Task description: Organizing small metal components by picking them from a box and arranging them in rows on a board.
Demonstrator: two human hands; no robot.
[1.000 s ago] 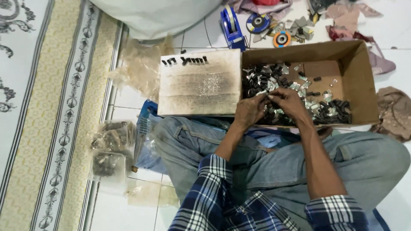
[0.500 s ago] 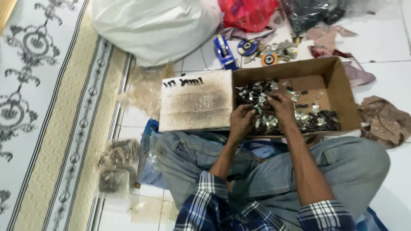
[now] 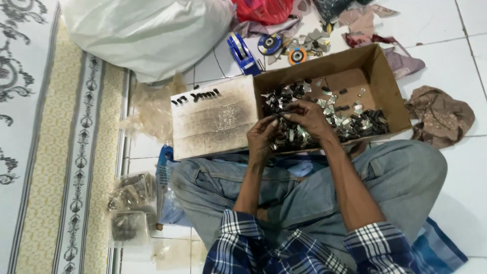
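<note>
A brown cardboard box sits on the tiled floor in front of my crossed legs, holding several small dark and shiny metal pieces. My left hand hovers at the box's near edge, fingers curled around small pieces. Beside it, my right hand pinches a small dark metal piece between fingertips over the pile. The two hands almost touch. A scorched flat board lies against the box's left side.
A large white sack lies at the back left. A blue tape dispenser, round discs and rags lie behind and right of the box. Clear bags of parts rest at my left, beside a patterned mat.
The view shifted so the box sits lower in frame. Both hands lifted slightly from the pile and came together, the right now pinching a small piece.
</note>
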